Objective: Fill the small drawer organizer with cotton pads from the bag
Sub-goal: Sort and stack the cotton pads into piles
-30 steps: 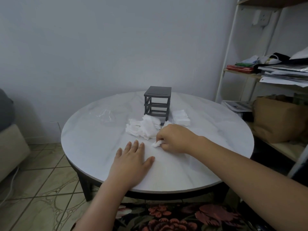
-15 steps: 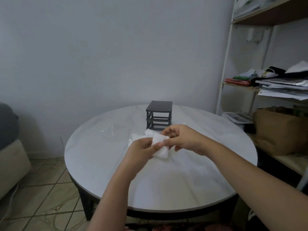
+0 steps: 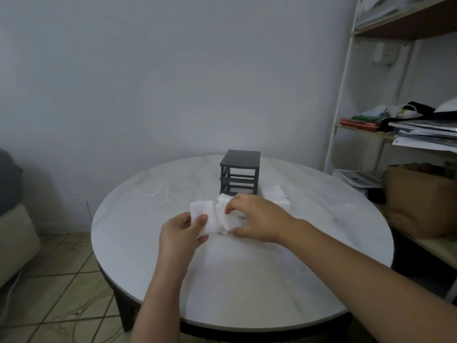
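Note:
A small dark grey drawer organizer (image 3: 239, 172) stands on the round white marble table (image 3: 309, 263), its frame showing open slots. Loose white cotton pads (image 3: 228, 220) lie in a pile just in front of it. My left hand (image 3: 181, 233) pinches a white cotton pad (image 3: 202, 214) between thumb and fingers, held above the table. My right hand (image 3: 254, 220) reaches into the pile with curled fingers and grips some pads. A clear plastic bag (image 3: 160, 194) lies flat to the left of the organizer.
A second stack of white pads (image 3: 275, 194) sits right of the organizer. A white shelf unit (image 3: 346, 95) with papers and a brown paper bag (image 3: 420, 199) stands to the right. A beige seat (image 3: 14, 231) is at far left on the tiled floor.
The right hand let go of the pad held between both hands and dropped back onto the pile. The left hand keeps that pad and has shifted slightly left.

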